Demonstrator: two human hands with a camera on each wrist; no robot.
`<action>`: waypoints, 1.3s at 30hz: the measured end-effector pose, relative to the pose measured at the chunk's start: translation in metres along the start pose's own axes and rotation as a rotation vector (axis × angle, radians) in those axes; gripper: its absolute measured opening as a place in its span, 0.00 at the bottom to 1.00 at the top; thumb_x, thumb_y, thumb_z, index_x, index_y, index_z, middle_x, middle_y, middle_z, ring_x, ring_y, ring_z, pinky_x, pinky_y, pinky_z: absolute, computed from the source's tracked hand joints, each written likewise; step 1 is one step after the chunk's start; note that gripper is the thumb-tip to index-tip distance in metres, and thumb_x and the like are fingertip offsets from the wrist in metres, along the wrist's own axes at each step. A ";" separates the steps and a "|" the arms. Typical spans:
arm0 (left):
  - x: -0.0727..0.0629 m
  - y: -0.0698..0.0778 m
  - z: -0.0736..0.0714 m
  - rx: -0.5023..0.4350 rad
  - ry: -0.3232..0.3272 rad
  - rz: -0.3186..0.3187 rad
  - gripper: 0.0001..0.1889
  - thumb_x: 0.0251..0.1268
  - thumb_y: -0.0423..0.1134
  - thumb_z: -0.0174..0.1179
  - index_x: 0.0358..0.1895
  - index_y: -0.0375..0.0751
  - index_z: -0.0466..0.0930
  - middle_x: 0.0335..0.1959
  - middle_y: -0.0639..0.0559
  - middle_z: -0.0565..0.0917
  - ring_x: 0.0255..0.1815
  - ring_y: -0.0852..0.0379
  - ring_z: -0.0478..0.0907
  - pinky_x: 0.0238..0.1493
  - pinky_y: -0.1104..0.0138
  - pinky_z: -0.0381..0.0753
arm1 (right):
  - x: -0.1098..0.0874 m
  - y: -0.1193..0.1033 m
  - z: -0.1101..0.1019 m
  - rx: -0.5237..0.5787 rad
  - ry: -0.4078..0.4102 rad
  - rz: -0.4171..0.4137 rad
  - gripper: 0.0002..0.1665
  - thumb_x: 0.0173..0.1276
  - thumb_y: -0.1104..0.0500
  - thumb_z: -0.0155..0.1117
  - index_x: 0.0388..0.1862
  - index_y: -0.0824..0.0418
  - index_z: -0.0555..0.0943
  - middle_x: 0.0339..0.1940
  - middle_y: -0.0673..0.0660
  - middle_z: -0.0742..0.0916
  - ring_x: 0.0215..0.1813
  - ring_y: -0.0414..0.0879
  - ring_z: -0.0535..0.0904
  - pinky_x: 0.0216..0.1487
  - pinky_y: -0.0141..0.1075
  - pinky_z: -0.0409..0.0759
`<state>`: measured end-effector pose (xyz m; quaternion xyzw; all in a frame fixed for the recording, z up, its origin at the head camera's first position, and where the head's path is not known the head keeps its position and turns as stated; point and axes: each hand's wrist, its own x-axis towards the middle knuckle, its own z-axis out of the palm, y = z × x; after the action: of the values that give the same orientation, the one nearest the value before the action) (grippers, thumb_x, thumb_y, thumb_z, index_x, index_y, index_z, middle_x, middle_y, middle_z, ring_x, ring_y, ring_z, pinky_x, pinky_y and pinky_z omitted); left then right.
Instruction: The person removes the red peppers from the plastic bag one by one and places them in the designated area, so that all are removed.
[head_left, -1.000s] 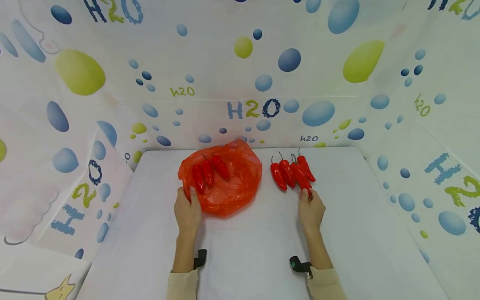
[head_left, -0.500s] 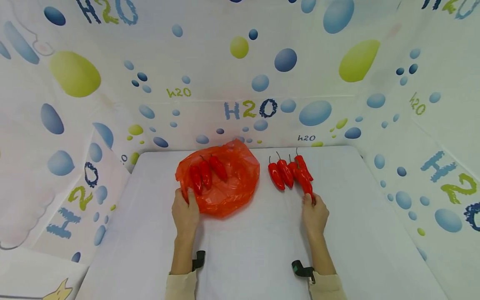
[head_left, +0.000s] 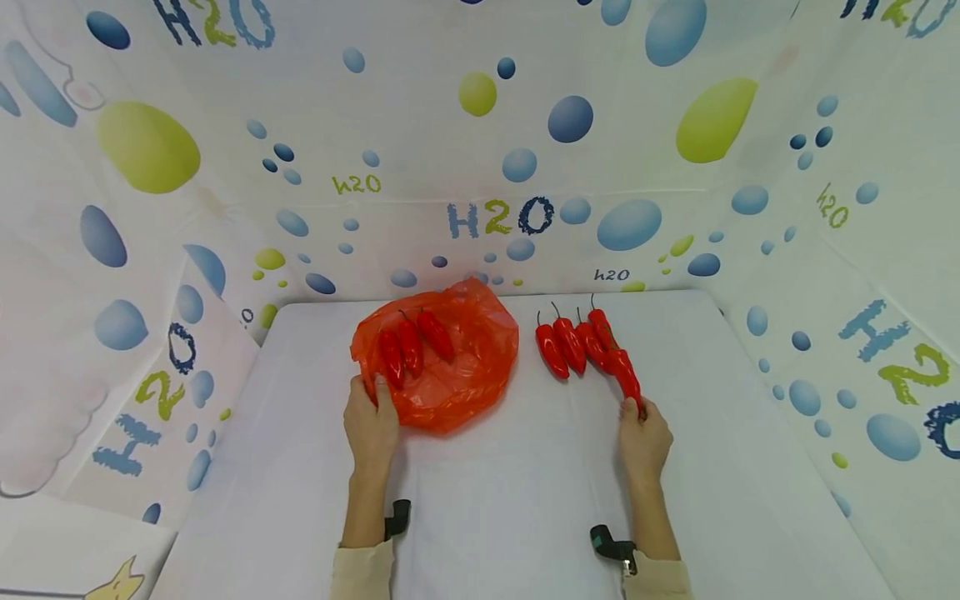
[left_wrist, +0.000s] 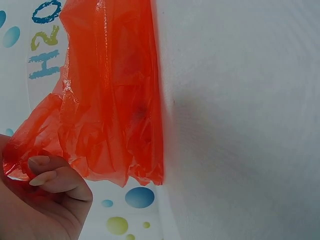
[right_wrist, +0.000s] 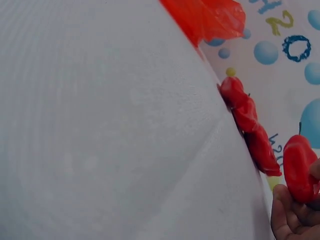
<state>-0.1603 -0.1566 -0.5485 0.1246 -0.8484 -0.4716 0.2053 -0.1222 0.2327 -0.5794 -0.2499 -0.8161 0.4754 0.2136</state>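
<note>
In the head view a thin orange-red plastic bag (head_left: 476,379) lies spread open at the table's far side, with three red chili peppers (head_left: 410,346) showing in its left part. My left hand (head_left: 372,437) grips the bag's near left edge; the left wrist view shows its fingers curled on the gathered film (left_wrist: 30,135). Farther right, my right hand (head_left: 647,442) pinches the lower end of one glossy red chili pepper (head_left: 626,375). That pepper appears raised off the table in the right wrist view. Several more red chili peppers (head_left: 552,352) lie side by side just beyond it, dark stems pointing away.
Everything stands on a white-covered table (head_left: 495,517). Its back edge meets a white backdrop (head_left: 420,100) printed with blue and green drops, which also rises at both sides. A small dark camera (head_left: 611,543) sits on the right wrist, another (head_left: 400,517) on the left.
My right hand has drawn one chili pepper toward the near right, away from the other peppers. The left hand keeps its grip on the bag's edge. The head view has shifted slightly.
</note>
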 end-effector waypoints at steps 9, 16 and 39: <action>0.000 0.001 -0.002 0.002 -0.014 -0.011 0.21 0.85 0.49 0.47 0.63 0.34 0.69 0.50 0.39 0.82 0.47 0.42 0.80 0.55 0.48 0.84 | -0.002 0.009 -0.007 -0.039 -0.011 0.017 0.23 0.82 0.56 0.54 0.63 0.71 0.80 0.46 0.71 0.88 0.44 0.62 0.80 0.45 0.51 0.74; 0.000 0.002 -0.001 0.002 -0.013 -0.008 0.21 0.84 0.49 0.48 0.62 0.34 0.70 0.50 0.38 0.82 0.47 0.41 0.80 0.54 0.48 0.84 | -0.004 0.010 -0.015 -0.084 -0.016 0.002 0.24 0.83 0.55 0.53 0.64 0.73 0.79 0.47 0.73 0.87 0.47 0.65 0.81 0.47 0.57 0.77; -0.001 0.003 0.001 -0.003 -0.040 -0.025 0.22 0.84 0.49 0.49 0.66 0.36 0.68 0.57 0.39 0.81 0.54 0.41 0.81 0.60 0.46 0.82 | -0.001 0.019 -0.019 -0.161 -0.020 0.018 0.25 0.76 0.54 0.61 0.61 0.72 0.82 0.48 0.70 0.82 0.46 0.60 0.77 0.38 0.47 0.72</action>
<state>-0.1599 -0.1539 -0.5471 0.1253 -0.8501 -0.4777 0.1827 -0.1065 0.2532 -0.5879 -0.2689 -0.8514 0.4126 0.1803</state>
